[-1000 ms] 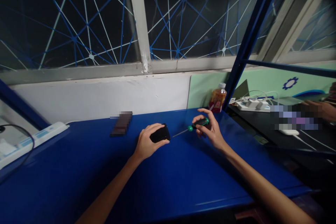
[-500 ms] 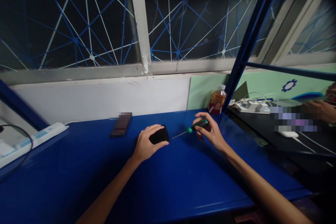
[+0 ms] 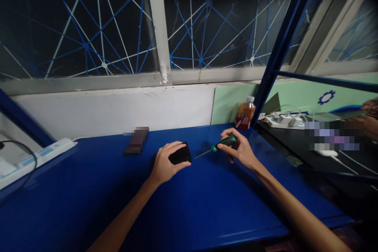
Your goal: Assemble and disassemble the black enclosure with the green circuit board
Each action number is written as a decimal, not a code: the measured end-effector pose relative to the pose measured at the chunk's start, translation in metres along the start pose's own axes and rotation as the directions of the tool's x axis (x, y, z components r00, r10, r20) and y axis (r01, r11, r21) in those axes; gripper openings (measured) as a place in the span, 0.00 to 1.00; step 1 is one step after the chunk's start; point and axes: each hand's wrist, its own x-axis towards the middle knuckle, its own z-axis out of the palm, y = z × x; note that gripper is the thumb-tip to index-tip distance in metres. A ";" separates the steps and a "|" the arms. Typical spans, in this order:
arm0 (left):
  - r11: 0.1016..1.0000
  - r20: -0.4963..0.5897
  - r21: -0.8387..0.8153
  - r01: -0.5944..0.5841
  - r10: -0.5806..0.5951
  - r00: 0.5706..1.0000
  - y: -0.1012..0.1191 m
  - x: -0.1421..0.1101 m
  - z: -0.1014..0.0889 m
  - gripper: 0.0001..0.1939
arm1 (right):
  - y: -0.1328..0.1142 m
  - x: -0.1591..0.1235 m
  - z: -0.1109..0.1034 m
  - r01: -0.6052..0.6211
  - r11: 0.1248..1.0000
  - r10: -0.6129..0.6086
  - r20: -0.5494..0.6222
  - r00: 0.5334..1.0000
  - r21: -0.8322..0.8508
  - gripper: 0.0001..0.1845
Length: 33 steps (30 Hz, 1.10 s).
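Observation:
My left hand [image 3: 164, 164] is wrapped round a small black device [image 3: 180, 154] that rests on the blue table [image 3: 189, 201]. My right hand [image 3: 240, 150] grips the green-and-black handle of a screwdriver [image 3: 220, 146]. Its thin metal shaft runs left and down, and its tip reaches the right end of the black device. Both hands sit close together near the middle of the table.
A dark flat object [image 3: 136, 141] lies behind my left hand. A white power strip [image 3: 35, 157] lies at the far left. A bottle of amber liquid [image 3: 245, 113] stands by a blue post [image 3: 276, 47]. Another person's hand [image 3: 367, 124] works at the neighbouring desk.
My right hand has closed its fingers more tightly round the screwdriver handle and turned it slightly. The left hand and the black device have stayed in place.

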 end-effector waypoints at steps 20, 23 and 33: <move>0.999 -0.028 -0.012 -0.037 0.036 0.999 0.002 -0.002 0.002 0.22 | -0.005 0.002 -0.004 0.042 0.996 -0.044 -0.018 0.999 -0.080 0.17; 0.999 -0.036 -0.016 -0.032 0.032 0.999 0.002 -0.002 0.002 0.21 | -0.006 0.002 -0.005 -0.011 0.999 0.007 0.118 0.993 0.030 0.25; 1.000 -0.042 -0.018 -0.009 0.008 0.999 -0.002 -0.001 0.003 0.20 | -0.007 0.002 -0.004 -0.060 0.998 0.056 0.114 0.992 0.030 0.25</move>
